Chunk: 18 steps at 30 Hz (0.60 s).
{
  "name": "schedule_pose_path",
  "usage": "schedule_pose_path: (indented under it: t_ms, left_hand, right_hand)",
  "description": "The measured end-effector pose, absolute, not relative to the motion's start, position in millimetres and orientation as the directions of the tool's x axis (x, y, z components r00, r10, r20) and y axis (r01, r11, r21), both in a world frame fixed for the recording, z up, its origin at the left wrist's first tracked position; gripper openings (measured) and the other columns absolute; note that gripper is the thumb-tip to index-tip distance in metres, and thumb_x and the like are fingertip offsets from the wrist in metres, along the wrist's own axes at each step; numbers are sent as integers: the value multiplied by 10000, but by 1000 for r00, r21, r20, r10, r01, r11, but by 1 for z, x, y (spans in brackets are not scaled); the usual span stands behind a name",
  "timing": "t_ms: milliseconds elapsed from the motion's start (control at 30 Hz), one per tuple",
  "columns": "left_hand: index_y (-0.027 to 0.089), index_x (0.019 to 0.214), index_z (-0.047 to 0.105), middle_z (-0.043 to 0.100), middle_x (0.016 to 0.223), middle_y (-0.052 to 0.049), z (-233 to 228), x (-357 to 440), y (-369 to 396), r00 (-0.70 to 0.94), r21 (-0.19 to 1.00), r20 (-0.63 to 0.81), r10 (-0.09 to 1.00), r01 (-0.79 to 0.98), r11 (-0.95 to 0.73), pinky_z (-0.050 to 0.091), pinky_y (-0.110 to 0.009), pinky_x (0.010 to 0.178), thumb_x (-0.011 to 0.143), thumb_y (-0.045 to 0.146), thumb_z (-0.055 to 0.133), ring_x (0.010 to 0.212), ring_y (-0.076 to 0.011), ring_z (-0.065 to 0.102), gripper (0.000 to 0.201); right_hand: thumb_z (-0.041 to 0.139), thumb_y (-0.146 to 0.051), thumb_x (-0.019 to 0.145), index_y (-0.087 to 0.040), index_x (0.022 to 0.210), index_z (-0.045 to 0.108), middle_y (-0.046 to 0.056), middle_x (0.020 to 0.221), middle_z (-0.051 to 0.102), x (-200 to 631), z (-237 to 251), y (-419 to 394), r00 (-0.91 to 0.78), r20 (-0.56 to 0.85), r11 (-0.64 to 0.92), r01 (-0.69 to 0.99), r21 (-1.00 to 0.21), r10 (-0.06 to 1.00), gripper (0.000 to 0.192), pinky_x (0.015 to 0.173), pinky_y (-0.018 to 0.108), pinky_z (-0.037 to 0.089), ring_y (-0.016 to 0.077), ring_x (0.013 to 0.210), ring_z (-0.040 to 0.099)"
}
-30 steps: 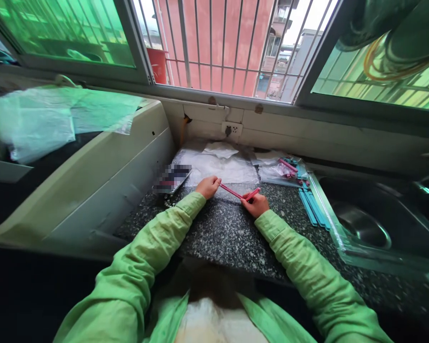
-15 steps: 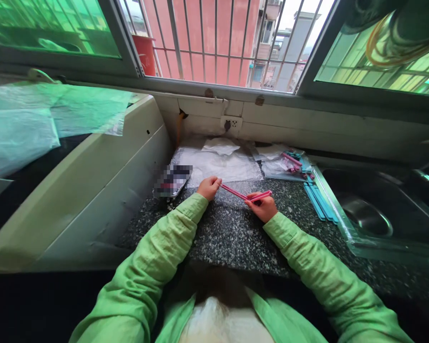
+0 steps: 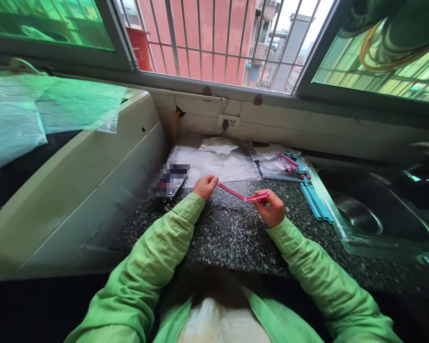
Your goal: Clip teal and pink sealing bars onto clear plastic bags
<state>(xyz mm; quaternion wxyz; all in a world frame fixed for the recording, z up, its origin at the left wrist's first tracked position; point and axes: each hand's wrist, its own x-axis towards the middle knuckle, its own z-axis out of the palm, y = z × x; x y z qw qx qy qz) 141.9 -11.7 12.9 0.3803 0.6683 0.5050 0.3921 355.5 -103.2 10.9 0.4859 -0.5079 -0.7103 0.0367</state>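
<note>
A thin pink clip, hinged into two arms, is held above the speckled dark counter. My left hand pinches the end of one arm. My right hand grips the other arm, which is swung out so the clip forms a wide angle. Clear plastic bags lie flat on the counter just behind my hands.
A bag of pink and teal clips lies at the back right, with several teal clips beside the steel sink. A blurred phone-like object rests at the left. A white appliance flanks the counter; a barred window is behind.
My right hand has moved right and swung its arm of the pink clip outward, so the clip stands wider apart. My left hand has stayed in place. The view shifted slightly.
</note>
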Motion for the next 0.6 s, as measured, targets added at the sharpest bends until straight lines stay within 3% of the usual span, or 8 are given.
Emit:
schedule_pose_path:
  t_ms: [333, 600]
  left_hand:
    - [195, 475, 343, 315, 442, 47, 15, 148, -20, 268, 908, 119, 956, 361, -214, 230, -234, 459, 740, 319, 405, 455, -88, 281, 299]
    - [195, 504, 339, 305, 463, 51, 16, 153, -29, 358, 894, 136, 924, 359, -270, 232, -232, 474, 747, 363, 368, 474, -85, 277, 297]
  right_hand:
    - [549, -276, 772, -188, 725, 597, 44, 750, 622, 351, 17, -109, -33, 718, 531, 697, -482, 696, 111, 494, 223, 443, 86, 522, 489]
    - [561, -182, 760, -183, 856, 619, 22, 712, 604, 350, 16, -110, -116, 782, 619, 685, -384, 613, 112, 533, 218, 459, 88, 557, 520]
